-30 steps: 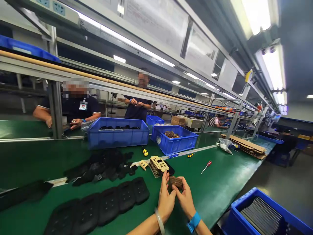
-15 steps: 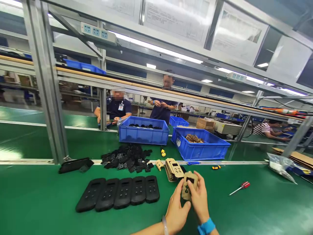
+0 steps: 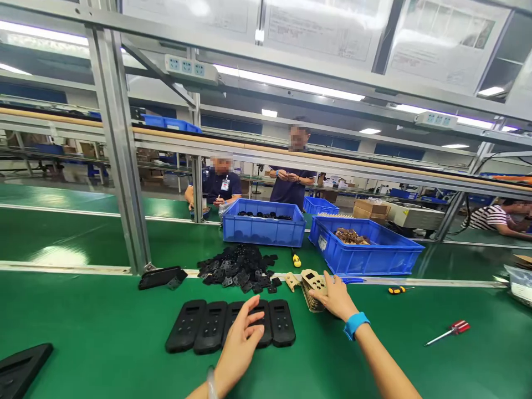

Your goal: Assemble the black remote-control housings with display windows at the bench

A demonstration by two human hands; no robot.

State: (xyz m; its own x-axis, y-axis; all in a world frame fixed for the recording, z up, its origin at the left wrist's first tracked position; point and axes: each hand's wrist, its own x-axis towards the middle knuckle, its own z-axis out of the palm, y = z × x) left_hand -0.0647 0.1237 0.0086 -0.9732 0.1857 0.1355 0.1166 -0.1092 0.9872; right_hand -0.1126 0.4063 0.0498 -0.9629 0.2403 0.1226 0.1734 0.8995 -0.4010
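Note:
My right hand [image 3: 337, 299] is at the stack of tan faceplates [image 3: 312, 279], its thumb and fingers around the top plate, which has a rectangular window and round holes. My left hand [image 3: 240, 348], holding nothing, hovers with fingers apart over the row of black plastic housings [image 3: 187, 327] and hides part of the middle ones. A small tan piece [image 3: 291, 281] lies just left of the stack. Behind the housings spreads a heap of small black plates [image 3: 233, 269].
Two blue bins stand behind: one with black parts [image 3: 264, 230], one with brown parts [image 3: 369, 255]. A yellow-handled tool [image 3: 296, 260], a yellow-black screwdriver [image 3: 397, 290] and a red-handled screwdriver [image 3: 459, 327] lie about. A metal post [image 3: 120, 155] rises at left. Co-workers are beyond.
My hands have parted. The tan faceplate they held together is now at the stack under my right hand, while my left hand has moved left over the housings. The view has turned left.

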